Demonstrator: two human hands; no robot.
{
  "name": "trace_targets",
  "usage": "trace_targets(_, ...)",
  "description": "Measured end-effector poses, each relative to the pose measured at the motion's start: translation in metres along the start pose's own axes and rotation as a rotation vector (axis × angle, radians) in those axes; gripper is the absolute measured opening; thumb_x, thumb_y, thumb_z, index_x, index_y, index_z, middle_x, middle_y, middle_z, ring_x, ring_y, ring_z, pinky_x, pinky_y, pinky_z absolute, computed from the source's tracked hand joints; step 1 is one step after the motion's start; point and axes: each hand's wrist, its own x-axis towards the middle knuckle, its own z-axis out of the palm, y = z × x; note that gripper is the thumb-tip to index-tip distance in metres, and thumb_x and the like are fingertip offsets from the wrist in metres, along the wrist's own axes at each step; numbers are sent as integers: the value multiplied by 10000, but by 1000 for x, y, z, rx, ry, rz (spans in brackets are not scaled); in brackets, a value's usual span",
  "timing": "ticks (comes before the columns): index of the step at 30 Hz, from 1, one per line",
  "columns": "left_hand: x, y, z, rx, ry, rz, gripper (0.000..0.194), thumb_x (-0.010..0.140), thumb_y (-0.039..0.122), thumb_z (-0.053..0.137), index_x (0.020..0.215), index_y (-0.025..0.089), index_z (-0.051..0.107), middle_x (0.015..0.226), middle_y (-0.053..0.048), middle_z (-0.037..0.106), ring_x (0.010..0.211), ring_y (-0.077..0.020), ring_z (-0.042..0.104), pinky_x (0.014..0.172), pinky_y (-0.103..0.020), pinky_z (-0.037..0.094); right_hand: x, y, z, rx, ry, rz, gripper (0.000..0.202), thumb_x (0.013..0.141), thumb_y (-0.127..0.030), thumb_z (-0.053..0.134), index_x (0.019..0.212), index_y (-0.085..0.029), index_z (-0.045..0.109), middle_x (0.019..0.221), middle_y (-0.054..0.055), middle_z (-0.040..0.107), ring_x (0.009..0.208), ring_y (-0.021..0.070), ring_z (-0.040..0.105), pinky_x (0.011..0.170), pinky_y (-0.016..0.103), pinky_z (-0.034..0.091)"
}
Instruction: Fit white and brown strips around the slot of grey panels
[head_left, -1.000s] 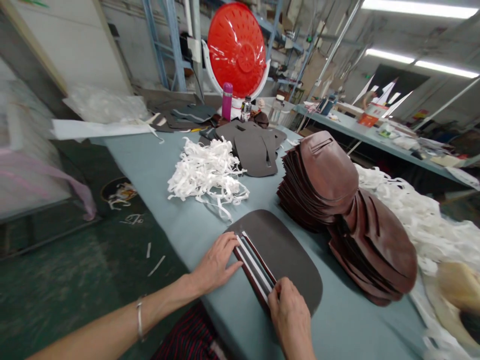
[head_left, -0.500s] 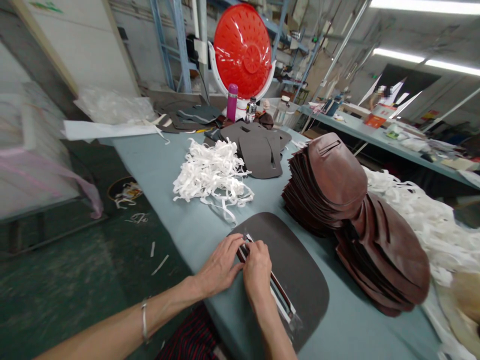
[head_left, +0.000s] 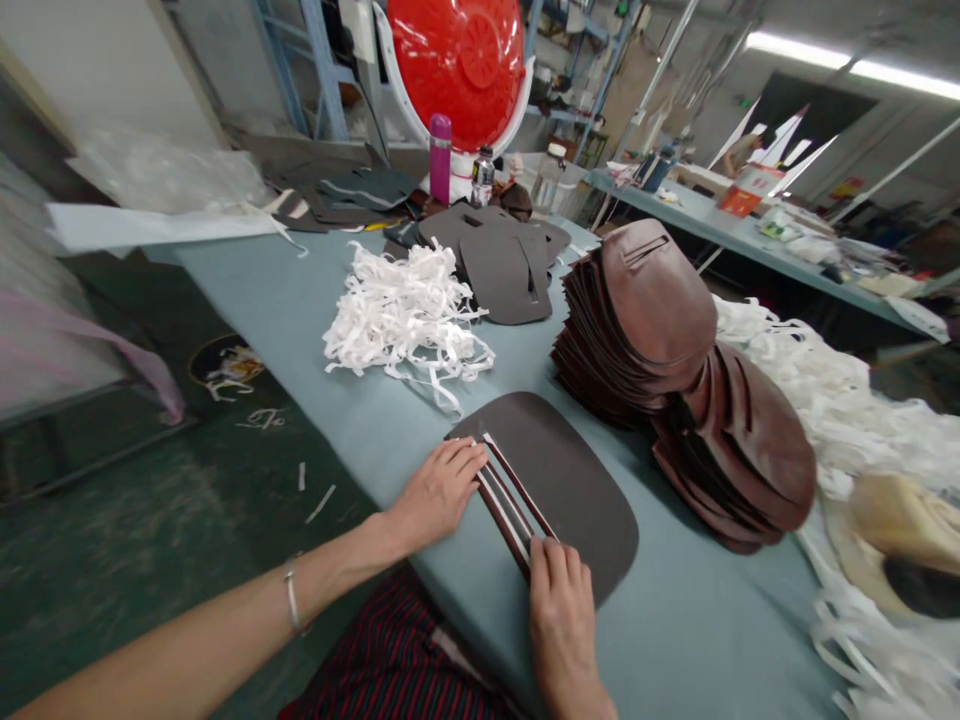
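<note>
A dark grey rounded panel [head_left: 581, 500] lies flat on the table near its front edge. A long slot [head_left: 517, 497] runs across it, bordered by reddish-brown edges and thin white strips. My left hand [head_left: 442, 490] rests on the slot's far end, its fingers stretched out flat and the thumb mostly hidden. At the near end, my right hand [head_left: 562, 610] has its fingers bent over the panel's slot edge. Its thumb is out of sight. Beyond the panel sits a tangled heap of white strips [head_left: 405, 315].
Stacks of brown slotted leather pieces [head_left: 660, 300] stand right of the panel. More white strips [head_left: 847, 400] lie beyond them. Grey cut pieces [head_left: 502, 265], a purple bottle [head_left: 440, 160] and a red round heater [head_left: 457, 65] are at the back. A person [head_left: 742, 152] is far off.
My right hand has slid along the slot toward me, away from my left hand. My left hand stays near the far end. The whole view has shifted slightly.
</note>
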Motion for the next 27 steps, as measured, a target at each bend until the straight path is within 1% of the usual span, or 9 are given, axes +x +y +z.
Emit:
trace_targets(2,-1,0,1,7,-4,7,402,904,171,427,1303,133,455,1320,-111,521,1288,-246,381,1095,-480,332,-19,8,-10,47,-26,6,335,884,-50,339,1138,-99,552,1025,153,572,909,280,475,731,411,419)
trace_targets(5,-1,1,3,5,-11,21,400,908,188,425,1302,128,458,1317,-115,519,1287,-250,378,1102,-480,324,-33,14,-22,156,-49,44,309,911,-85,340,1140,-119,543,1038,138,566,918,258,472,763,401,422)
trace_targets(8,-1,0,6,-9,-17,32,405,914,203,421,1312,134,449,1327,-116,506,1284,-253,378,1103,-484,322,-35,17,-26,274,-49,117,246,924,-112,371,1084,-149,555,996,107,568,901,231,474,754,371,424)
trace_targets(11,0,-4,7,-28,-17,56,409,913,206,425,1318,151,443,1329,-113,500,1276,-251,386,1096,-492,330,-33,20,-26,376,-35,204,188,918,-105,400,966,-169,570,935,78,566,856,201,481,728,336,419)
trace_targets(13,1,-7,7,-38,-13,81,405,911,200,426,1315,174,450,1318,-108,504,1269,-249,393,1083,-500,345,-31,22,-25,424,-9,251,189,910,-87,399,902,-174,565,897,65,562,831,189,485,720,324,415)
trace_targets(15,2,-8,7,-39,-1,98,387,907,175,419,1288,199,483,1310,-104,501,1279,-253,382,1067,-507,360,-28,22,-23,446,6,288,201,902,-71,390,898,-174,563,881,63,560,826,188,489,722,322,416)
trace_targets(18,3,-6,7,-38,-14,134,406,884,86,391,1242,213,533,1296,-108,501,1303,-258,352,1052,-505,372,-14,17,-19,429,-3,305,213,896,-62,391,960,-164,567,907,72,570,845,197,489,735,328,418)
trace_targets(23,5,-2,3,-77,-110,242,508,826,-11,364,1256,212,521,1213,-96,556,1224,-217,438,1017,-456,417,31,-5,-10,321,-81,260,292,863,-36,425,1095,-147,563,988,97,584,886,223,478,732,342,420)
trace_targets(27,4,6,-2,-13,-162,267,529,804,-20,381,1259,213,516,1238,-95,547,1249,-225,418,1033,-464,402,59,-28,0,156,-138,220,283,848,-43,435,1073,-131,583,971,121,577,857,244,470,703,372,416)
